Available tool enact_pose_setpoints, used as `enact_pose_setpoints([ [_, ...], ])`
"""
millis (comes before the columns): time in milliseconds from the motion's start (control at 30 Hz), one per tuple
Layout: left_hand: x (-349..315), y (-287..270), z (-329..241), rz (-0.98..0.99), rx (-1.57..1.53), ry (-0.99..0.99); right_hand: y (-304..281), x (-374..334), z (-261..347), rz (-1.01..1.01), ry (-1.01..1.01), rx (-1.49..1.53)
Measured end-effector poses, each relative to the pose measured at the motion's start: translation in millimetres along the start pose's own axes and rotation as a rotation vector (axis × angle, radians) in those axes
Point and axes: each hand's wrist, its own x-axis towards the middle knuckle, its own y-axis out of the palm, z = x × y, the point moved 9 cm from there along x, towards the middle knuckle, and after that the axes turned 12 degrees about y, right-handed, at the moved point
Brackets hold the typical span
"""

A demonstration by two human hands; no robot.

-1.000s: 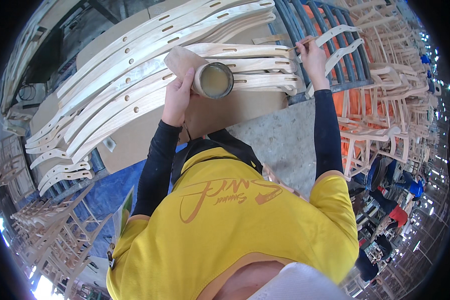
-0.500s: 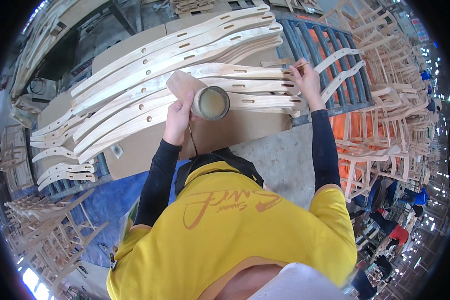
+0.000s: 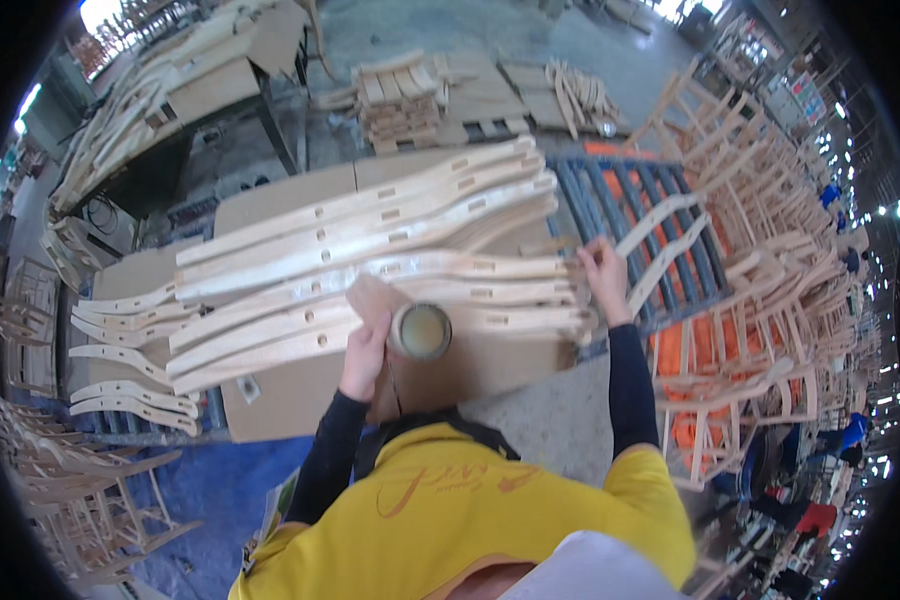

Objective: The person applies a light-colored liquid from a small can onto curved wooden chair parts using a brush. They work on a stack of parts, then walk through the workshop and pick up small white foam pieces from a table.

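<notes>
My left hand (image 3: 366,348) is closed around a round cup (image 3: 425,332) of pale yellowish liquid. A flat brown piece (image 3: 373,296) juts out beside the cup, over the wood; whether it belongs to the cup I cannot tell. My right hand (image 3: 604,276) is pinched at the right-hand ends of the curved wooden chair parts (image 3: 475,268). A thin stick shows between its fingertips in the earlier frame; now it is blurred. Several of these pale parts, with slots and round holes, lie side by side on brown cardboard (image 3: 480,365).
A blue slatted rack (image 3: 705,262) at the right carries two more curved parts. Stacked chair frames (image 3: 770,330) stand beyond it, with others at lower left. A dark-legged table (image 3: 215,90) at far left bears wood pieces. Wood piles (image 3: 402,100) lie on the floor beyond.
My view has tipped up, so the work sits lower in the picture and more floor shows beyond. Both hands keep about the same places over the wood.
</notes>
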Motion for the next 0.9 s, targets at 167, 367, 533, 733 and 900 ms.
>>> enact_pose_setpoints([
  [167,-13,-4,-18,-0.030,-0.134,0.022,-21,-7,-12,-0.131,0.007,-0.131],
  [367,-22,-21,-19,-0.038,-0.213,0.002,4,-11,-1,0.022,0.096,0.204],
  [533,-25,-33,-20,-0.061,-0.208,0.000,-21,-10,-31,-0.148,0.113,-0.046],
  [733,-29,-40,-19,-0.070,-0.190,0.005,5,-12,-12,-0.006,0.122,0.109],
  [900,-32,-41,-22,-0.069,-0.222,0.032,-19,-14,-16,-0.186,0.055,-0.145],
])
